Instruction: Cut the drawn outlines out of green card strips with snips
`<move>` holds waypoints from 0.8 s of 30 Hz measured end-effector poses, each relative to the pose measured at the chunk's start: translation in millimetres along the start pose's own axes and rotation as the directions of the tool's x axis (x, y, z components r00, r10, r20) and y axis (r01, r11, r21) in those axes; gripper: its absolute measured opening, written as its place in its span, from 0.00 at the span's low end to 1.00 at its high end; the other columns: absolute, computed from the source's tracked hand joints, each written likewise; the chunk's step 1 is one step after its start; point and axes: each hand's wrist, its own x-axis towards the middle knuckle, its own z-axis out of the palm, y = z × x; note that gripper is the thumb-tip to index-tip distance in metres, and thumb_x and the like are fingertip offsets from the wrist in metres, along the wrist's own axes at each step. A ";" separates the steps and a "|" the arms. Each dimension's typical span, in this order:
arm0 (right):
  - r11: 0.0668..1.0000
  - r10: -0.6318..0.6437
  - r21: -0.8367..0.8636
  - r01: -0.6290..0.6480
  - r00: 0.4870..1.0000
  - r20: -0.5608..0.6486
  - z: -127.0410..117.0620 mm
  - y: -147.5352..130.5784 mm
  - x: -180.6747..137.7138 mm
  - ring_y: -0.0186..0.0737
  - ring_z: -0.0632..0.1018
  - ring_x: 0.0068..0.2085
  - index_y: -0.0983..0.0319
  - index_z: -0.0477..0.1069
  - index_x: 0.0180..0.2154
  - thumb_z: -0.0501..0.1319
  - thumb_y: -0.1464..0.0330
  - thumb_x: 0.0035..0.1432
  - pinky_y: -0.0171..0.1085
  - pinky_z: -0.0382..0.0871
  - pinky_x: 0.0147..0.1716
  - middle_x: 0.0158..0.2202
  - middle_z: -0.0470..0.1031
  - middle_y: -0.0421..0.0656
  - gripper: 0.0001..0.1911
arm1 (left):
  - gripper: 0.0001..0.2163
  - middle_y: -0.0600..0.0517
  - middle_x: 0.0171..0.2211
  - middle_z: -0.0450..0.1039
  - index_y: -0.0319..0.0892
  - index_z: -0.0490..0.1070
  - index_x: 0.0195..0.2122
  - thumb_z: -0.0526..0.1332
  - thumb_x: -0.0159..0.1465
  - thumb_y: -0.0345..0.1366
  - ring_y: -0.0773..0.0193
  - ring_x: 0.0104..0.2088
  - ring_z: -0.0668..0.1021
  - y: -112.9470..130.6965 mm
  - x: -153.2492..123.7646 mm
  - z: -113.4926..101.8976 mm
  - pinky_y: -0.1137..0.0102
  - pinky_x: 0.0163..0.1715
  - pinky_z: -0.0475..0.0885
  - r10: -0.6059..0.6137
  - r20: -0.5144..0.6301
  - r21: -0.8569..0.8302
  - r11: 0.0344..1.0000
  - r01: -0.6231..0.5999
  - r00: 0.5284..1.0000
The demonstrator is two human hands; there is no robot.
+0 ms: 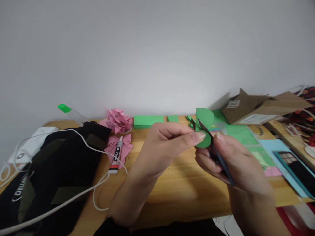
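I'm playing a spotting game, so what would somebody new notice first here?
Probably the bright green paper near the middle, pinched in the left hand, with the right hand holding scissors up to it. Next, maybe the spiky pink paper bundle at the back, left of centre. The brown cardboard box at the back right stands out too.

Green paper (204,141) with a rounded lower edge is held raised at the parted blades of slanting scissors (224,167).

diffuse light, soft shadows
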 end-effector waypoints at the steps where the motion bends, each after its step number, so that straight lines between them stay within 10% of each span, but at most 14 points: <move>1: 1.000 -0.006 -0.003 0.006 1.000 0.000 0.3 0.4 0.3 0.25 0.49 0.15 0.60 0.57 0.23 0.52 0.54 0.69 0.29 0.42 0.12 0.16 0.52 0.31 0.25 | 0.13 0.55 0.17 0.67 0.40 0.74 0.17 0.73 0.54 0.38 0.71 0.21 0.68 0.0 0.0 0.1 0.72 0.25 0.66 -0.002 0.000 -0.001 1.000 0.002 1.000; 24: 0.998 -0.020 -0.059 0.020 1.000 -0.009 1.5 -3.7 0.5 0.25 0.50 0.15 0.60 0.58 0.23 0.52 0.54 0.70 0.28 0.43 0.12 0.15 0.51 0.30 0.24 | 0.15 0.58 0.15 0.55 0.39 0.72 0.17 0.72 0.56 0.37 0.73 0.20 0.60 0.6 0.3 2.1 0.72 0.23 0.60 0.016 -0.014 0.000 1.000 -0.016 1.000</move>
